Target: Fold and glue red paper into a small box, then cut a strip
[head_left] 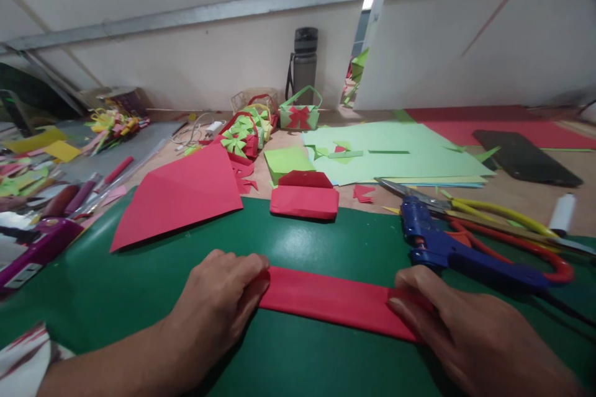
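A long folded strip of red paper (333,298) stretches between my two hands, just over the green mat (298,248). My left hand (221,298) pinches its left end between thumb and fingers. At the opposite end, my right hand (459,316) grips the strip the same way. Beyond the strip lies a small folded red paper box (305,201) with its flap raised. A large red paper sheet (181,195) rests to the left of it. Close past my right hand is a blue glue gun (460,254).
Scissors with yellow handles (503,211) and red-handled scissors (554,267) lie by the glue gun. Light green sheets (400,149), a black phone (526,158), small paper baskets (299,116) and a grey bottle (305,68) stand further back. A purple tool (41,251) lies left.
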`<state>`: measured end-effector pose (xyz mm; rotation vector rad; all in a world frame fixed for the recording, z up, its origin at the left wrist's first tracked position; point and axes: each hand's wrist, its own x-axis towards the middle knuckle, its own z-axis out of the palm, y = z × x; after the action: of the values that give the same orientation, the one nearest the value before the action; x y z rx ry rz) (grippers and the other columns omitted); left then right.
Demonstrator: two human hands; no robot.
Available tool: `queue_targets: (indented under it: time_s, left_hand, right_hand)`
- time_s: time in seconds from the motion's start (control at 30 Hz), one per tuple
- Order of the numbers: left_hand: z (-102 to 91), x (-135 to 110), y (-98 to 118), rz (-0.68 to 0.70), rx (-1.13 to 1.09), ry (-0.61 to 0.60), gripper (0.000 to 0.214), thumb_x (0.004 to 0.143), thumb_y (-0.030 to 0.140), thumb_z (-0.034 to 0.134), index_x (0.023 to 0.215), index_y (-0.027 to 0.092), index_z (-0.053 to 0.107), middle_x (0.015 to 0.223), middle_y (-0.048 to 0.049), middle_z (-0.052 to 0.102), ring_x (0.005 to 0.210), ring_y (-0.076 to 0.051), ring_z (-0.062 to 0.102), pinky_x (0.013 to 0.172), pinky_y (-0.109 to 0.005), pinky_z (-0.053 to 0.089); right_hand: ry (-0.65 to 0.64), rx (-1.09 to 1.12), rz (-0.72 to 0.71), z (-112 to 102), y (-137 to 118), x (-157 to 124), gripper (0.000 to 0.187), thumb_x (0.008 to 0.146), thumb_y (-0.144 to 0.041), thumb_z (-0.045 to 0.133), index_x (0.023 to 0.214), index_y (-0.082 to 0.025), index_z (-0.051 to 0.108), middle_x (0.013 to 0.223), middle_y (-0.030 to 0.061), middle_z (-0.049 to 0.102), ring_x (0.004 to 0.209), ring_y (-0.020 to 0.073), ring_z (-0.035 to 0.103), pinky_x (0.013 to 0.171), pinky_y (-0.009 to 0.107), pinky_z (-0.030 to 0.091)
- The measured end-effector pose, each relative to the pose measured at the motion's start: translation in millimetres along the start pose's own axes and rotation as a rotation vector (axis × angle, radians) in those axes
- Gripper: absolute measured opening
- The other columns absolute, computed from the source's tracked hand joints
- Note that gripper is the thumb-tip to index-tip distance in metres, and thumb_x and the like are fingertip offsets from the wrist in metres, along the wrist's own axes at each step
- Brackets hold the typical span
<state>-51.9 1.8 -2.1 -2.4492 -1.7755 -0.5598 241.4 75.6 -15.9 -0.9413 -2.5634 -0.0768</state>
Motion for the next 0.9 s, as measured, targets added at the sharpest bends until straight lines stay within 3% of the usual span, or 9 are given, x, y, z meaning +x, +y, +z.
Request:
queue_targets:
  time_s: [0.17,0.33,0.73,0.83,0.9]
  left_hand:
    - [-1.4,-4.6,-0.2,0.162,0.214,0.097,0.028,0.096,0.016,0.032,0.093,0.023,0.059,0.055,0.0025,0.052,0.047,-0.013,0.043,0.050,-0.025,0.029]
    - [-0.2,-8.2,3.0,0.224,0.259,0.193,0.026,0.095,0.011,0.031,0.093,0.017,0.056,0.059,0.0006,0.054,0.047,-0.013,0.045,0.049,-0.026,0.032]
    - [-0.8,-10.4,6.8,0.199,0.356,0.129,0.027,0.091,0.005,0.030,0.089,0.014,0.056,0.055,-0.0003,0.050,0.045,-0.017,0.042,0.044,-0.030,0.032]
    - [-3.2,-7.4,6.6,0.206,0.308,0.100,0.027,0.091,0.005,0.031,0.083,0.015,0.056,0.062,-0.0037,0.053,0.053,-0.019,0.045,0.047,-0.031,0.035]
    - [-7.8,-1.9,7.8,0.286,0.230,0.043,0.027,0.093,0.008,0.031,0.090,0.014,0.056,0.073,-0.0062,0.057,0.061,-0.020,0.048,0.052,-0.031,0.039]
  right_hand:
    - [-0.016,-0.006,0.006,2.9,3.1,-3.9,0.016,0.095,-0.031,0.035,0.084,-0.024,0.046,0.052,-0.0049,0.058,0.035,0.0152,0.055,0.037,0.027,0.030]
    - [-0.029,0.016,0.017,6.6,7.1,-5.6,0.016,0.096,-0.033,0.035,0.087,-0.025,0.046,0.054,-0.0052,0.059,0.036,0.0160,0.057,0.037,0.027,0.034]
    - [-0.007,-0.016,-0.008,5.7,7.5,-5.8,0.019,0.096,-0.034,0.033,0.101,-0.024,0.048,0.061,-0.0011,0.067,0.042,0.0181,0.063,0.037,0.025,0.040]
    - [-0.004,-0.018,-0.001,4.7,7.2,-4.3,0.020,0.096,-0.034,0.034,0.104,-0.023,0.049,0.058,-0.0018,0.065,0.040,0.0178,0.062,0.036,0.025,0.039]
    - [-0.008,-0.006,0.019,1.8,4.8,-1.5,0.018,0.095,-0.032,0.036,0.104,-0.023,0.049,0.055,-0.0029,0.063,0.038,0.0170,0.061,0.036,0.024,0.039]
